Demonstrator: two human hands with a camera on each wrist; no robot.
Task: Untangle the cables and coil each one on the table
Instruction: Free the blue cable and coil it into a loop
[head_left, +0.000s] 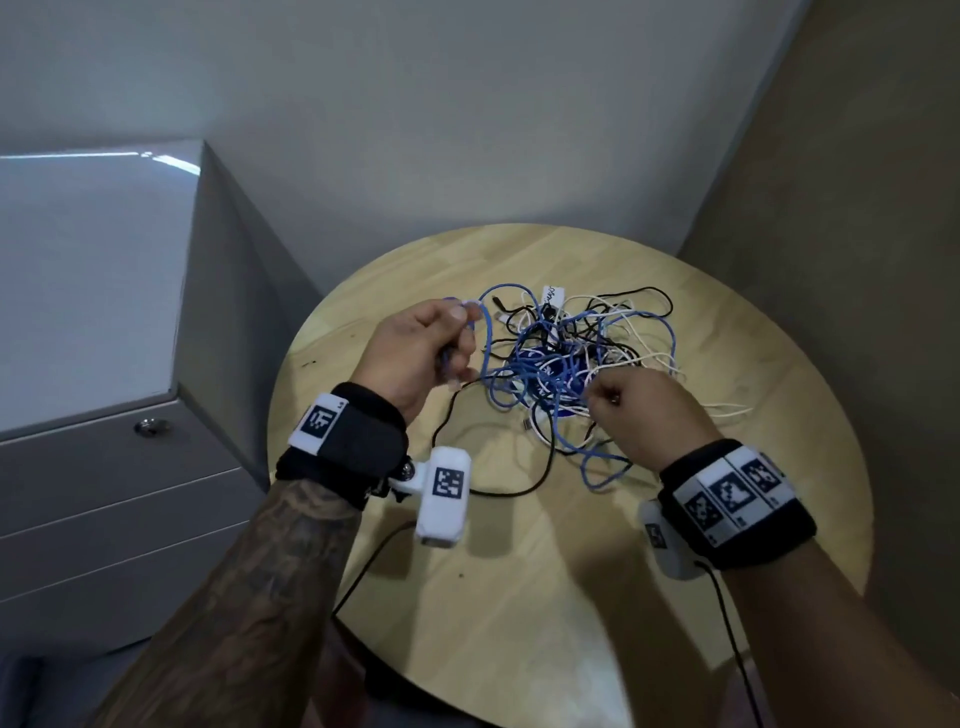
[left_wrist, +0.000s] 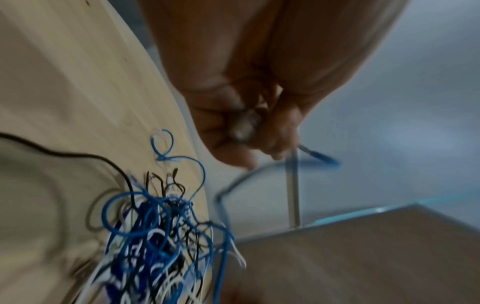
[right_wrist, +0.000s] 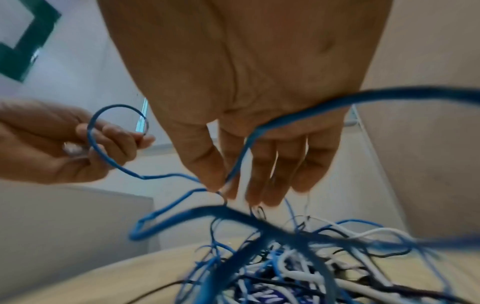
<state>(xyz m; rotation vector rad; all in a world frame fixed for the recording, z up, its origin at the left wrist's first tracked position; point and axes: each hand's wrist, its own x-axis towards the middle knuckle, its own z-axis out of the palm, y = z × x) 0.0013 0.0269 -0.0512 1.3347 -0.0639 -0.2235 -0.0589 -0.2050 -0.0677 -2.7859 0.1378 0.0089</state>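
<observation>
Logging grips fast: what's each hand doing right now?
Left hand: fingers curled round the blue cable near its end.
Right hand: thumb and forefinger pinch a strand of the same blue cable.

tangle of blue, white and black cables (head_left: 566, 358) heaped on round wooden table (head_left: 519, 597), one blue cable (head_left: 485, 332) lifted out at its end, looped, black cable (head_left: 467, 415) trailing toward near edge

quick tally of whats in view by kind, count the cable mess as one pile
hands: 2, left hand and right hand, both holding the blue cable
cable tangle (blue, white, black; strands too knotted to count): 1
wrist cameras: 2, left wrist camera, right wrist camera
round table: 1
drawer cabinet: 1
total: 7
</observation>
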